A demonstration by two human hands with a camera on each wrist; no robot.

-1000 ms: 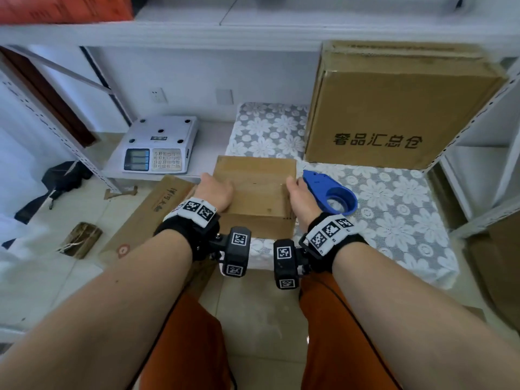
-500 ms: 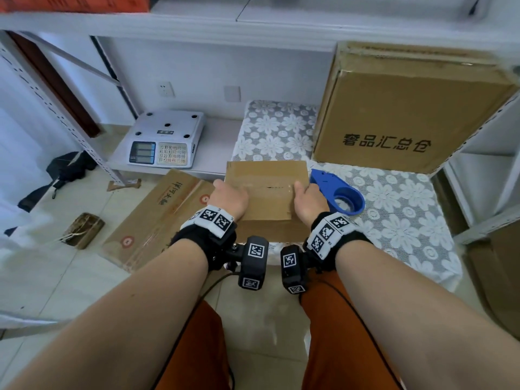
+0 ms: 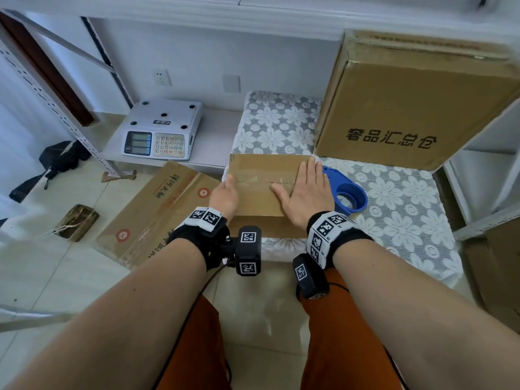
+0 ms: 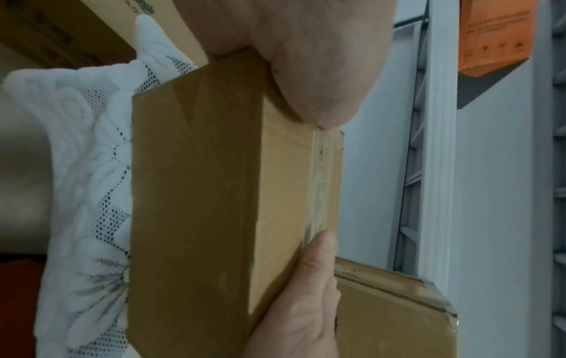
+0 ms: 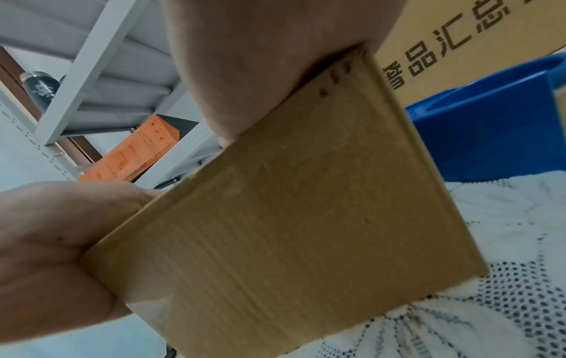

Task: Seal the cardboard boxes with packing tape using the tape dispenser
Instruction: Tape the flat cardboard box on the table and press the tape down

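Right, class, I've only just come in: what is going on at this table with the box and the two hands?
A person is working on a small brown cardboard box on the floral lace tablecloth. The right hand lies flat on its top, pressing over the clear tape along the seam, while the left hand holds its left side. The blue plastic tape dispenser lies untouched just right of the box.

Bright, even daylight; warped edges

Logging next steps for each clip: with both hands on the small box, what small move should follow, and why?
Probably the right hand lifts off the small brown cardboard box and takes the blue plastic tape dispenser lying just beside it. The right palm lies flat on the box's top, the left hand steadies its left edge, and no hand holds the dispenser.
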